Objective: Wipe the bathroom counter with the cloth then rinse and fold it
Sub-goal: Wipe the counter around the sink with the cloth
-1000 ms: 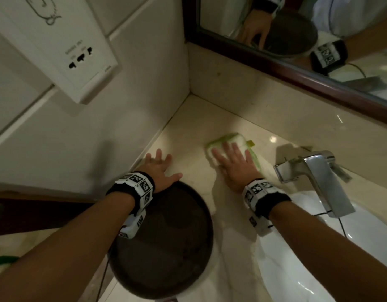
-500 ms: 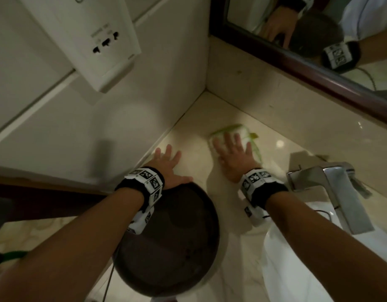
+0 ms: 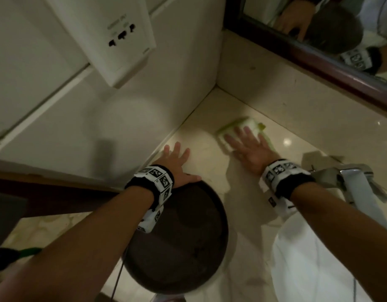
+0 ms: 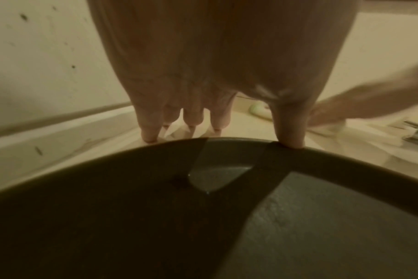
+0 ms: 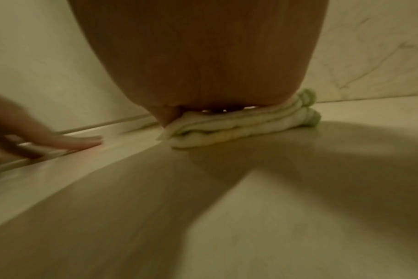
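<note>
A folded white cloth with green edges (image 3: 238,127) (image 5: 241,125) lies on the beige marble counter (image 3: 210,162) near the back corner. My right hand (image 3: 245,144) lies flat on top of it with straight, spread fingers pressing it down. My left hand (image 3: 176,164) (image 4: 215,120) rests flat on the counter by the left wall. Its thumb (image 4: 289,132) touches the rim of a dark round tray (image 3: 179,240) (image 4: 203,207).
A chrome faucet (image 3: 354,184) stands to the right of my right wrist over the white sink basin (image 3: 301,258). A mirror with a dark frame (image 3: 319,53) runs along the back wall. A white socket box (image 3: 118,35) sticks out from the left wall.
My right hand has slid the cloth along the counter toward the back corner, away from the faucet. My left hand stays at the tray's rim.
</note>
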`<action>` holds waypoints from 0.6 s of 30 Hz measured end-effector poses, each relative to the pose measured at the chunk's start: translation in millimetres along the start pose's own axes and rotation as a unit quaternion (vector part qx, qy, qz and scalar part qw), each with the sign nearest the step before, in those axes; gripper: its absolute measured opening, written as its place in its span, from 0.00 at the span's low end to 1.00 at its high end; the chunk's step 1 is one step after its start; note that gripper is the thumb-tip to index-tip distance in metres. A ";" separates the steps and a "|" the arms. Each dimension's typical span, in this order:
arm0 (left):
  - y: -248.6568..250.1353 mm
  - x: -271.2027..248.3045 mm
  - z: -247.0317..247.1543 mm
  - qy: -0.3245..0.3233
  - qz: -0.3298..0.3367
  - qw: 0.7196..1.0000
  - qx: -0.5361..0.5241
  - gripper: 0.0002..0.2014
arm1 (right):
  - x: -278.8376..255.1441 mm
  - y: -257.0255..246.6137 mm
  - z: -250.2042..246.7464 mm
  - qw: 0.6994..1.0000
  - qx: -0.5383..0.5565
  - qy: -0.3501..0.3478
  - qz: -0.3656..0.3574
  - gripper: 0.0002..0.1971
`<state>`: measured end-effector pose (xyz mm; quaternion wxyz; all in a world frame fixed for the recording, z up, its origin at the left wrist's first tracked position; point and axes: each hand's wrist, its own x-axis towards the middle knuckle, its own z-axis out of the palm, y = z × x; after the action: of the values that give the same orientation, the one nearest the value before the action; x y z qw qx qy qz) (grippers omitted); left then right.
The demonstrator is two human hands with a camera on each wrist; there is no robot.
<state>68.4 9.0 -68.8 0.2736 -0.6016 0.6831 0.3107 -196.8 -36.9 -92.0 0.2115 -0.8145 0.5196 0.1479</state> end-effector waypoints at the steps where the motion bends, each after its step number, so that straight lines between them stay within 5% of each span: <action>1: 0.2 -0.3 0.3 0.002 0.001 1.000 -0.002 0.51 | 6.6 7.4 -5.3 1.000 0.002 0.001 0.031 0.28; 8: 0.9 -0.4 2.8 0.010 0.006 1.000 -0.017 0.52 | 27.9 6.1 -16.5 0.994 0.017 -0.014 0.110 0.30; 18: 0.9 0.4 1.9 0.017 0.008 1.000 -0.013 0.52 | -17.1 -63.8 15.4 0.992 -0.085 -0.037 -0.084 0.29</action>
<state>67.4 10.3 -70.2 0.2521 -0.6050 0.6880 0.3117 -146.2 7.8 -85.2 0.1726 -0.8644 0.4265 0.2029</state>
